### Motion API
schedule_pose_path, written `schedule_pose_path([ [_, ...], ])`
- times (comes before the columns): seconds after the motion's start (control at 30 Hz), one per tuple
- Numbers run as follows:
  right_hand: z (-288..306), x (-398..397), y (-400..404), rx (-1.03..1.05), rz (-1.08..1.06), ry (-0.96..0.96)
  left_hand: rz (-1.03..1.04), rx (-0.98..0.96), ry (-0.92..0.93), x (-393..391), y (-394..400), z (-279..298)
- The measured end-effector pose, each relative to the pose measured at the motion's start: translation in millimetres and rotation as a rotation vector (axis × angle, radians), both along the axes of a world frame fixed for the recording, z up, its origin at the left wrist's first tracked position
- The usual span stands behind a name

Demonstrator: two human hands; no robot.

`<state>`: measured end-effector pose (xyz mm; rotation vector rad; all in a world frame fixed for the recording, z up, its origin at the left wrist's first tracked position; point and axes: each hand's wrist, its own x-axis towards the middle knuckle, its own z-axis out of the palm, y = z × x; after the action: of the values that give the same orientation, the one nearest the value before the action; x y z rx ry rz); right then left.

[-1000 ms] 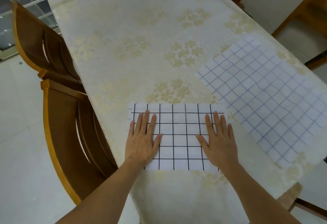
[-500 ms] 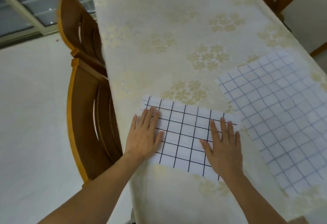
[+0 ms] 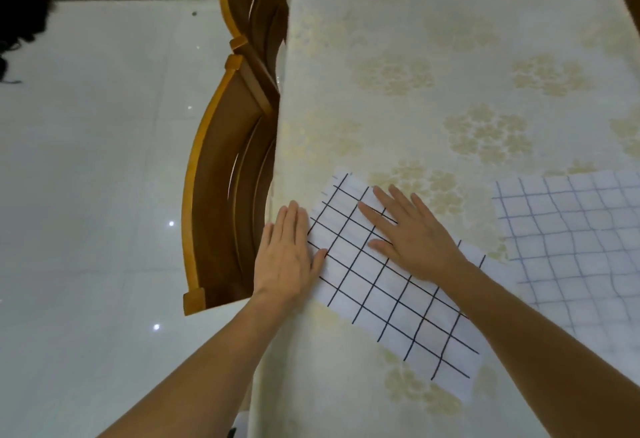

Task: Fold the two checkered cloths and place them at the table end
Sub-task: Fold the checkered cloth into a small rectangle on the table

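A folded white cloth with a black grid (image 3: 391,295) lies at the table's left edge, turned at an angle. My left hand (image 3: 289,257) lies flat with straight fingers on the cloth's left end, at the table edge. My right hand (image 3: 412,236) presses flat on the cloth's upper part, fingers spread. A second white cloth with a faint blue grid (image 3: 575,250) lies unfolded and flat at the right, running out of view.
The table (image 3: 450,56) carries a cream tablecloth with pale gold flowers. Two wooden chairs (image 3: 228,202) stand pushed against its left side. White tiled floor (image 3: 86,195) lies to the left, and a window frame shows at the top.
The view swung left and the black-grid cloth now sits skewed at the table's left edge. My left hand slid to its left end; my right hand moved left across it.
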<state>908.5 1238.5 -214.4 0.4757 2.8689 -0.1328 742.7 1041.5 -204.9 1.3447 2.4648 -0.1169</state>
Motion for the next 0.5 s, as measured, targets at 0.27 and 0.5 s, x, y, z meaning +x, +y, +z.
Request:
schedule_pose_path([
  [0.27, -4.4, -74.0, 23.9, 0.036, 0.321, -0.049, 0.140, 0.101, -0.037, -1.1, -9.5, -21.7],
  [0.5, -11.7, -117.0, 32.8, 0.057, 0.549, -0.053, 0.282, 0.199, -0.061, 5.6, -24.5, -19.1],
])
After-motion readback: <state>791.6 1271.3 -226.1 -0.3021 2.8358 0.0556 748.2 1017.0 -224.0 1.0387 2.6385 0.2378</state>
